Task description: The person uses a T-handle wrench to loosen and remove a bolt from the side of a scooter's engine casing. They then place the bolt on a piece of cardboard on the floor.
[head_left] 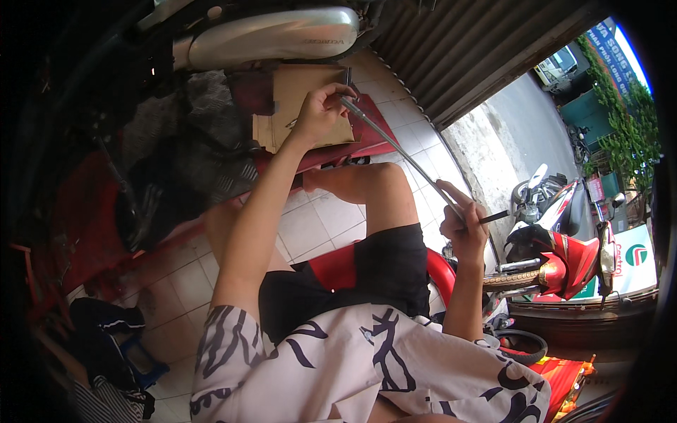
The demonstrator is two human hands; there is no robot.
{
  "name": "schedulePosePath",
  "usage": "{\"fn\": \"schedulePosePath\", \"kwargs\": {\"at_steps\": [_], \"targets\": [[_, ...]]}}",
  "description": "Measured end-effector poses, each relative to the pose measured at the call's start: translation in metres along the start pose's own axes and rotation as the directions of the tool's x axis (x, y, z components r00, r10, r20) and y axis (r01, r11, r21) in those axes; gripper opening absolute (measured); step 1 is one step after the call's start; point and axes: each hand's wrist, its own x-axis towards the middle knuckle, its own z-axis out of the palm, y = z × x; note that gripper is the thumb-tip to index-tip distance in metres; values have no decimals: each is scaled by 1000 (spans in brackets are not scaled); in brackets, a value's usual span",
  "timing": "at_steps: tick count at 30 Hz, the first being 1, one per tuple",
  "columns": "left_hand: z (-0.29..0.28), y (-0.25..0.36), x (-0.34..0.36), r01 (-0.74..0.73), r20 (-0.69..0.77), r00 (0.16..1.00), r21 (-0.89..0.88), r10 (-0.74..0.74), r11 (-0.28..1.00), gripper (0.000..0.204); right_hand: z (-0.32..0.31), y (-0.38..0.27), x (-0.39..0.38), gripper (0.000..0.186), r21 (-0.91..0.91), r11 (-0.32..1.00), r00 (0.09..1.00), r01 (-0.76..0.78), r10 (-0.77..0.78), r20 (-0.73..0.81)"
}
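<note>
My left hand (321,113) grips the upper end of a long thin metal rod (384,137) above a flattened piece of cardboard (302,79). The rod slants down to my right hand (464,225), which is closed around its lower part with the index finger raised along it. A short black bar (497,216) sticks out sideways from my right hand; whether it joins the rod I cannot tell. A small metal piece (292,123) lies on the cardboard, which rests on a red platform (374,123).
A motorbike with a silver muffler (275,35) stands on the platform. A red motorbike (564,261) is to my right by the shutter doorway, with the street beyond. At lower left is another person in striped clothing (106,395). My knees are bent over the tiled floor (310,225).
</note>
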Motion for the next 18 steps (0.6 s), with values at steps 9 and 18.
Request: {"fn": "schedulePosePath", "kwargs": {"at_steps": [9, 18], "targets": [[-10, 1, -1, -40, -55, 998, -67, 36, 997, 15, 5, 0, 0, 72, 0, 1000, 999, 11, -11, -36], [-13, 1, -1, -35, -75, 997, -28, 33, 999, 11, 5, 3, 0, 72, 31, 999, 999, 22, -21, -25]]}}
